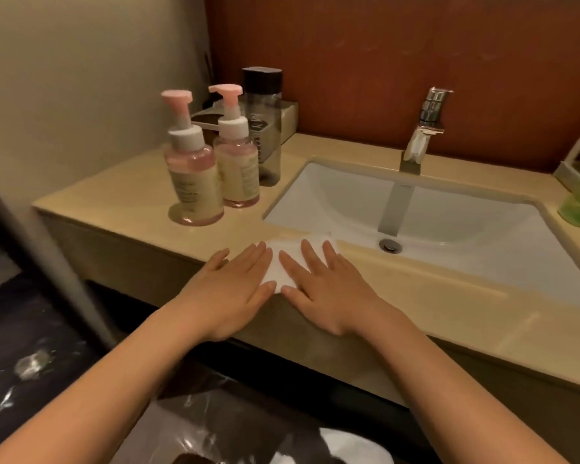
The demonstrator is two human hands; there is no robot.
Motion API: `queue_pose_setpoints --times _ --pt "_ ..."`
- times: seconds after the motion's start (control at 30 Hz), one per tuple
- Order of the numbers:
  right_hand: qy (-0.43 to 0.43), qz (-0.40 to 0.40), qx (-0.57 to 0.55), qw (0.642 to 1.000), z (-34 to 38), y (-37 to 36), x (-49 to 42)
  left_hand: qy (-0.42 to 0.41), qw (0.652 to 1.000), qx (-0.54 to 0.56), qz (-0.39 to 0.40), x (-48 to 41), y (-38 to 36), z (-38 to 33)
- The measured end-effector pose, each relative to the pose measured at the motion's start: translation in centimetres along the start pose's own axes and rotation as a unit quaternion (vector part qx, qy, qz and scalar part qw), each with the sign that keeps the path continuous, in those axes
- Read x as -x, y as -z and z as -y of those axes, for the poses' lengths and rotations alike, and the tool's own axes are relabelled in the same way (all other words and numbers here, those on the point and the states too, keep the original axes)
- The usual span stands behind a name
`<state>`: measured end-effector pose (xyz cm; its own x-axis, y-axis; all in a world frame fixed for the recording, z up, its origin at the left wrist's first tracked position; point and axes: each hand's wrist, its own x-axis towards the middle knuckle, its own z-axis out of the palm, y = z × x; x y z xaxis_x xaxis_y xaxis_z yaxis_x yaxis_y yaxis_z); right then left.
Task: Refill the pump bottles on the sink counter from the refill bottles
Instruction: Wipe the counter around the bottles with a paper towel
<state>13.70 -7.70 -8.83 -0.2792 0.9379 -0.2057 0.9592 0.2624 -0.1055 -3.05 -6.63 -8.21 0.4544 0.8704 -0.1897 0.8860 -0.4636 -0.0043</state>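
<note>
My left hand (pixel 230 293) and right hand (pixel 329 289) lie flat, fingers straight, on a white tissue (pixel 283 264) at the bench (pixel 114 199) edge. The pump bottles (pixel 195 182) stand capped beyond, left. Likely wipe-down; next comes gathering the tissue.

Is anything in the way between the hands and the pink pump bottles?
No, nothing visible. Only bare counter lies between the left hand and the nearer pump bottle, with the other pump bottle beside it. It and the right hand lie flat on a white tissue.
</note>
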Motion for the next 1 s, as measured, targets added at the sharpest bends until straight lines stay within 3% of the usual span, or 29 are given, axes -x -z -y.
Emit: queue_pose_setpoints --times 0.17,0.27,0.33,0.4,0.5,0.63,0.8,1.0 --pt "0.034 0.021 0.008 0.999 4.0 0.8 -5.4 0.061 0.997 0.026 -0.028 0.2 -0.5 5.2" --pt "0.058 0.028 0.011 0.998 6.1 1.3 -7.9 0.094 0.986 0.072 -0.113 0.3 -0.5 8.0" --pt "0.064 0.029 0.01 0.997 6.7 1.5 -8.8 0.128 0.947 0.155 -0.251 0.1 -0.4 9.4" --pt "0.071 0.026 0.012 0.997 7.0 1.5 -9.0 0.191 0.881 0.254 -0.351 -0.9 0.1 11.0" --pt "0.086 0.018 0.012 0.996 7.3 1.0 -7.9 0.225 0.811 0.419 -0.341 -3.2 1.4 12.6" --pt "0.093 0.019 0.013 0.995 8.8 0.9 -8.0 0.18 0.73 0.582 -0.309 -6.3 2.9 13.0" --pt "0.088 0.023 0.013 0.996 10.9 1.7 -11.3 0.146 0.754 0.557 -0.316 -8.3 3.2 14.3" --pt "0.085 0.033 0.013 0.996 12.7 2.7 -15.6 0.188 0.764 0.52 -0.334 -9.4 3.8 18.8"
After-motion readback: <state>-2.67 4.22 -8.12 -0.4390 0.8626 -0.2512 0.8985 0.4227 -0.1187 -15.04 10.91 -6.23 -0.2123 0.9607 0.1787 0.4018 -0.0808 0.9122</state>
